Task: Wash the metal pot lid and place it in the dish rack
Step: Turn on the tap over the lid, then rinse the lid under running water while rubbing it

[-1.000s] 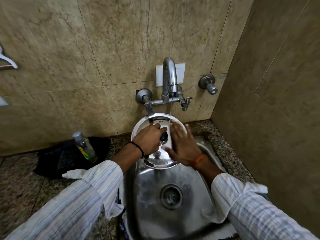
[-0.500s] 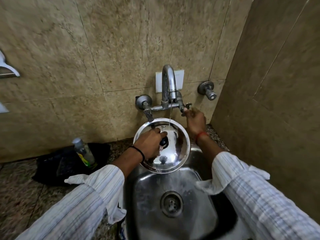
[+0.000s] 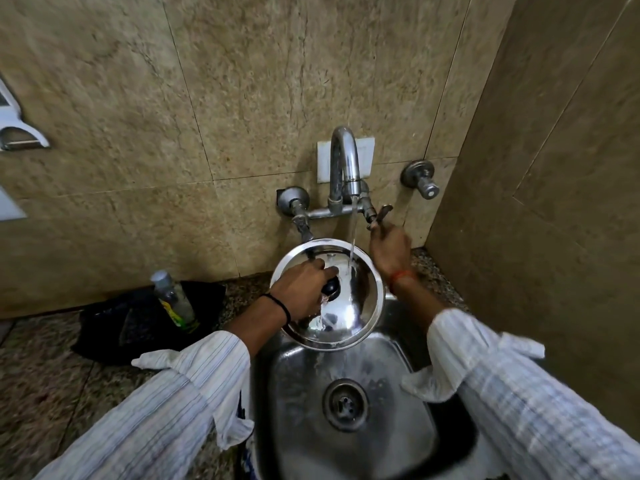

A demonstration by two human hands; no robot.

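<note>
The left hand (image 3: 300, 284) gripped the black knob of the round shiny metal pot lid (image 3: 349, 306), held tilted over the steel sink (image 3: 398, 393). At two o'clock, the right hand (image 3: 389, 249) closed on the chrome tap lever (image 3: 381, 214).

Your left hand (image 3: 300, 285) covers most of the black knob (image 3: 330, 287) and the left part of the metal pot lid (image 3: 349, 306), so you cannot see how the fingers wrap the knob. The lid hides the sink's (image 3: 291, 393) back rim. Your right hand (image 3: 389, 249) is motion-blurred at the tap lever (image 3: 381, 214); whether its fingers close on the lever is not readable. The bottle's (image 3: 173, 301) label is too small to read, and the dark cloth (image 3: 114, 327) hides its base. The white fixture (image 3: 17, 133) is cut off by the left edge. Both sleeves run out at the bottom edge, as does the sink's front.
</note>
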